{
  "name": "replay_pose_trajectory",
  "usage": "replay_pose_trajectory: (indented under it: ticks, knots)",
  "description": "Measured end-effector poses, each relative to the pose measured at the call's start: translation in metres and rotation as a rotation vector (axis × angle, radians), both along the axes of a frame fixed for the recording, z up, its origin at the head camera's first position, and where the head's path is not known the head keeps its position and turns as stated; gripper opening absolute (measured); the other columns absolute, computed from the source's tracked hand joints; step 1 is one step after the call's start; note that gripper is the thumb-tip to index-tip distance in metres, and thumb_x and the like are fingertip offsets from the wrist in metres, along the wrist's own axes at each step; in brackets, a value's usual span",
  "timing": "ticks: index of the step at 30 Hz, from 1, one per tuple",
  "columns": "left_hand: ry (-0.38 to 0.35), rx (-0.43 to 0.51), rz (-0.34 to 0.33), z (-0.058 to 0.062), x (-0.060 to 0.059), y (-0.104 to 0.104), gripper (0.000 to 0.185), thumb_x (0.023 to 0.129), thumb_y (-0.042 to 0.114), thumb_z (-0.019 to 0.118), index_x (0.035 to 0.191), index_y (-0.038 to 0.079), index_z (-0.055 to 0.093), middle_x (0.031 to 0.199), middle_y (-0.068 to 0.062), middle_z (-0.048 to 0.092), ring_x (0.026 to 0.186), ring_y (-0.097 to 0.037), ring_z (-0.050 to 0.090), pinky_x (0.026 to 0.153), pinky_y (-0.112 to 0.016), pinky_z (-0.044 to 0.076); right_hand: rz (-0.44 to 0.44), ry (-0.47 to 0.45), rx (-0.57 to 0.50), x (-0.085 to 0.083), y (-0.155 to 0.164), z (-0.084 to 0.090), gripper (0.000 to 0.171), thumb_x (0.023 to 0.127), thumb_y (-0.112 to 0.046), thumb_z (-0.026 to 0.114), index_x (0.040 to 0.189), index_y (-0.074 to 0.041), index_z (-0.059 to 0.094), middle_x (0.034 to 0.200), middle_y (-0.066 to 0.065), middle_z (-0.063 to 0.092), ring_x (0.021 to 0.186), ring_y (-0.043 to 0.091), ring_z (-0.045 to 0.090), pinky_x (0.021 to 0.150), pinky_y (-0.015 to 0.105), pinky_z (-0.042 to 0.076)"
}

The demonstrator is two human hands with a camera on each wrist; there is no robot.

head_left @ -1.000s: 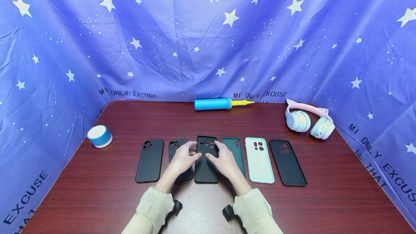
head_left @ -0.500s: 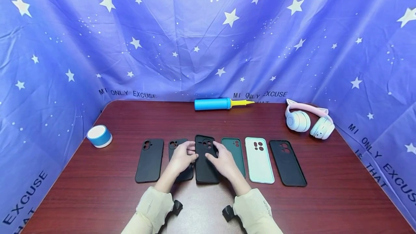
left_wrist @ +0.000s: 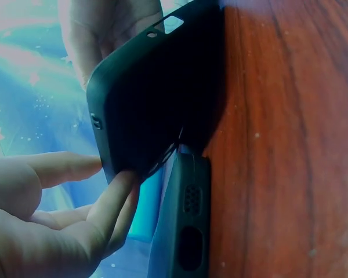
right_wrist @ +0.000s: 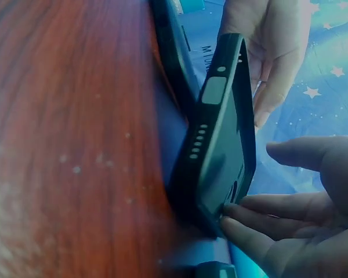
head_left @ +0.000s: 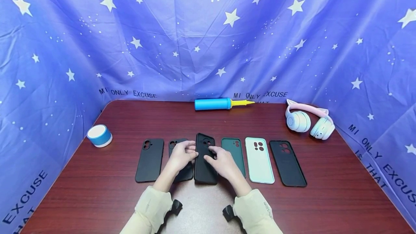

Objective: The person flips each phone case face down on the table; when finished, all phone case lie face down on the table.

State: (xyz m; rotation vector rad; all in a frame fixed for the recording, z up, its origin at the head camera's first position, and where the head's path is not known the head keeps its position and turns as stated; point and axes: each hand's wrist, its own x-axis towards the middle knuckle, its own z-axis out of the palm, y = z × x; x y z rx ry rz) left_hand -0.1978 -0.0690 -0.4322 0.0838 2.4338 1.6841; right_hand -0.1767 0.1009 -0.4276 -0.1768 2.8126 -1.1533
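Mid-frame: both hands, left (head_left: 181, 155) and right (head_left: 222, 160), pinch black case (head_left: 204, 161), tilted up; five cases flat.

Six phone cases in a left-to-right row at mid table (head_left: 97, 198), third case (head_left: 204, 161) between both hands, tape roll (head_left: 99, 136) far left, pump (head_left: 221, 103) at far edge centre, headphones (head_left: 309, 120) far right, backdrop cloth (head_left: 208, 35) behind.

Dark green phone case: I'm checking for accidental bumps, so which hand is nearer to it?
Right. The right hand overlaps the dark green phone case's left edge; the left hand is across the lifted black case, farther away.
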Motion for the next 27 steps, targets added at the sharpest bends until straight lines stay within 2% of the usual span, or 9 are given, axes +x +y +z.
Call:
replay_pose_trajectory:
  ticks: [8,16,27]
  knots:
    - [0.008,0.024,-0.008,-0.0015,-0.0008,0.0008,0.041,0.091,0.003,0.063,0.132,-0.001,0.056,0.117,-0.017,0.066,0.108,-0.028,0.065,0.088,-0.036,0.057,0.012,-0.035,-0.022,-0.0006,0.0016,0.0004,0.054,0.096,-0.037,0.057,0.134,-0.001,0.055,0.133,0.019,0.06,0.125,0.035,0.055,0.1,0.051,0.048]
    - [-0.003,0.176,-0.033,0.0009,-0.0009,0.0021,0.042,0.094,-0.001,0.057,0.135,-0.005,0.051,0.122,-0.023,0.062,0.109,-0.028,0.065,0.086,-0.032,0.058,-0.001,-0.054,-0.092,-0.0018,0.0015,-0.0029,0.058,0.096,-0.043,0.054,0.137,-0.002,0.053,0.133,0.018,0.06,0.125,0.034,0.056,0.101,0.051,0.047]
    - [0.017,0.26,-0.055,0.001,-0.0019,0.0029,0.044,0.092,-0.003,0.059,0.135,-0.004,0.051,0.121,-0.025,0.063,0.111,-0.032,0.064,0.084,-0.024,0.058,0.004,-0.054,-0.156,-0.001,-0.0008,-0.0029,0.061,0.094,-0.046,0.057,0.136,-0.003,0.054,0.131,0.018,0.061,0.121,0.033,0.059,0.098,0.05,0.049]
